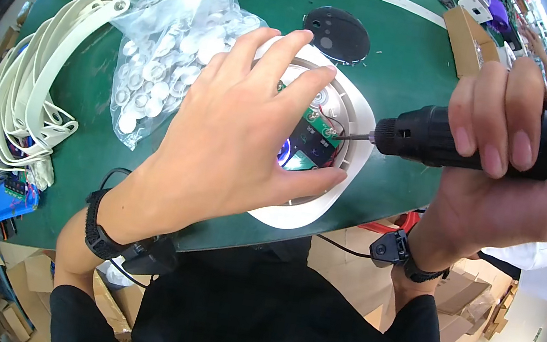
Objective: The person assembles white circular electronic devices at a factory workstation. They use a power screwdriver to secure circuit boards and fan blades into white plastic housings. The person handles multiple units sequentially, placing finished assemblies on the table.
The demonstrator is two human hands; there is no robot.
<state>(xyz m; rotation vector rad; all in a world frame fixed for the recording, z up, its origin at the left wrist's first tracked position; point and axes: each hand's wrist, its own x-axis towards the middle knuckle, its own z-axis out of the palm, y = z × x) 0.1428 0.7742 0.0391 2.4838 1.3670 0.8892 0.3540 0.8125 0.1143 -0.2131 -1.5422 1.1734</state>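
The head view shows two hands over one white housing on the green surface, just beside its near edge. The left hand is spread wide across it, thumb and fingers apart, bracing rather than enclosing it. The right hand is wrapped round one black electric screwdriver, whose bit points at the circuit board inside; contact is unclear. One black disc lies toward the far edge, one clear bag of white caps, too many to count, left of the housing. Along the left edge sit overlapping white bands, uncountable, and one blue tray near the corner.
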